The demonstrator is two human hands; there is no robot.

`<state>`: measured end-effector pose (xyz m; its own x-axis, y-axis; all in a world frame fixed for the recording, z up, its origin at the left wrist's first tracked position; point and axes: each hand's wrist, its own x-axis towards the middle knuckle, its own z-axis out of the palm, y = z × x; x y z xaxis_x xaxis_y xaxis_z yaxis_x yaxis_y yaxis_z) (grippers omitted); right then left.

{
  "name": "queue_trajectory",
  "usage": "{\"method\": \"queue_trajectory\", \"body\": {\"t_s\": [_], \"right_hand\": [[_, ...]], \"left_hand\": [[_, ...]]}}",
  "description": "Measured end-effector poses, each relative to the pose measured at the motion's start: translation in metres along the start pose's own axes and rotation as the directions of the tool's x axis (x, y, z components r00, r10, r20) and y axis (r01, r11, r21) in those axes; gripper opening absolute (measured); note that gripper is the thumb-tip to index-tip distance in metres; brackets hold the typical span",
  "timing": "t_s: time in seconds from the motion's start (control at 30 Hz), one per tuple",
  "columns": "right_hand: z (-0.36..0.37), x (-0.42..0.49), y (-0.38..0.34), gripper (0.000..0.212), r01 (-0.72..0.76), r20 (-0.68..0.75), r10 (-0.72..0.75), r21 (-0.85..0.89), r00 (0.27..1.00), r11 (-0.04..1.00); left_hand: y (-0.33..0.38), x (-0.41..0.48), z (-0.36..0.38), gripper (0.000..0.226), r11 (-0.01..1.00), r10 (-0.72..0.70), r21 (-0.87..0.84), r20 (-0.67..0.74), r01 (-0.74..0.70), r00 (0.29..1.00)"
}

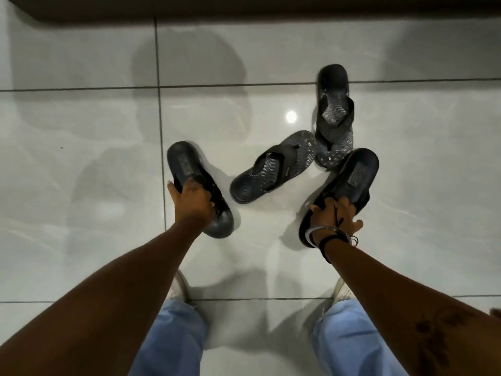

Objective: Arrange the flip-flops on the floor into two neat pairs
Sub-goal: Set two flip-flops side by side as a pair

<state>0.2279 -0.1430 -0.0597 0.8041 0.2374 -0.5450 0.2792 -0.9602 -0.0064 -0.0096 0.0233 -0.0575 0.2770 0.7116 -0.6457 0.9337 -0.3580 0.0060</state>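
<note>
Several dark flip-flops lie on the glossy pale tiles. My left hand [192, 200] grips the strap of a plain black flip-flop [187, 169] at the left, heel pointing away from me. My right hand [334, 217] holds a matching plain black flip-flop [355, 177] at the right, its heel angled up and to the right. Between them lies a patterned flip-flop [271, 168], slanted, untouched. A second patterned flip-flop [334, 115] lies farther back, roughly upright in view, its toe end tucked against the right-hand black one.
A dark wall base or furniture edge [244, 6] runs along the top. My two feet in pale shoes [180, 287] and light blue trouser legs [173, 340] stand at the bottom. A ceiling light glints on the tile [291, 116].
</note>
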Motion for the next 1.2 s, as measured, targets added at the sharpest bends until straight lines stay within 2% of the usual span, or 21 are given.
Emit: {"method": "queue_trajectory", "body": {"t_s": [0.2, 0.23, 0.33, 0.37, 0.43, 0.5, 0.63, 0.8, 1.03, 1.2], "right_hand": [[-0.004, -0.066, -0.062, 0.02, 0.278, -0.096, -0.274, 0.038, 0.957, 0.96], [0.001, -0.076, -0.08, 0.02, 0.307, -0.093, -0.3, 0.078, 0.95, 0.949], [0.014, -0.101, -0.145, 0.018, 0.301, -0.009, -0.322, 0.376, 0.947, 0.876], [0.019, -0.105, -0.165, 0.016, 0.32, 0.002, -0.348, 0.389, 0.937, 0.864], [0.033, -0.108, -0.199, 0.019, 0.471, 0.027, -0.475, 0.088, 0.88, 0.878], [0.05, -0.107, -0.231, 0.02, 0.533, 0.094, -0.528, -0.049, 0.844, 0.844], [0.08, -0.103, -0.27, 0.018, 0.505, 0.109, -0.497, -0.068, 0.861, 0.86], [0.096, -0.102, -0.281, 0.029, 0.541, 0.161, -0.518, -0.17, 0.84, 0.824], [0.094, -0.109, -0.285, 0.046, 0.556, 0.229, -0.512, -0.222, 0.828, 0.801], [0.086, -0.102, -0.275, 0.037, 0.55, 0.249, -0.494, -0.285, 0.833, 0.785]], "left_hand": [[-0.061, -0.003, -0.033, 0.023, 0.969, 0.146, 0.202, -0.019, -0.139, 0.989], [-0.071, 0.0, -0.037, 0.024, 0.968, 0.156, 0.206, -0.033, -0.146, 0.987], [-0.107, 0.012, -0.049, 0.027, 0.976, 0.137, 0.184, -0.08, -0.12, 0.987], [-0.118, 0.018, -0.053, 0.028, 0.97, 0.139, 0.211, -0.073, -0.12, 0.988], [-0.134, 0.03, -0.057, 0.031, 0.948, 0.151, 0.29, -0.035, -0.135, 0.988], [-0.148, 0.043, -0.058, 0.034, 0.929, 0.161, 0.341, -0.024, -0.143, 0.987], [-0.161, 0.063, -0.055, 0.039, 0.918, 0.205, 0.357, -0.062, -0.17, 0.977], [-0.157, 0.076, -0.047, 0.034, 0.928, 0.275, 0.299, -0.148, -0.222, 0.95], [-0.156, 0.075, -0.037, 0.03, 0.973, 0.203, 0.155, -0.213, -0.172, 0.956], [-0.155, 0.07, -0.025, 0.029, 0.99, 0.118, 0.101, -0.249, -0.095, 0.961]]}}
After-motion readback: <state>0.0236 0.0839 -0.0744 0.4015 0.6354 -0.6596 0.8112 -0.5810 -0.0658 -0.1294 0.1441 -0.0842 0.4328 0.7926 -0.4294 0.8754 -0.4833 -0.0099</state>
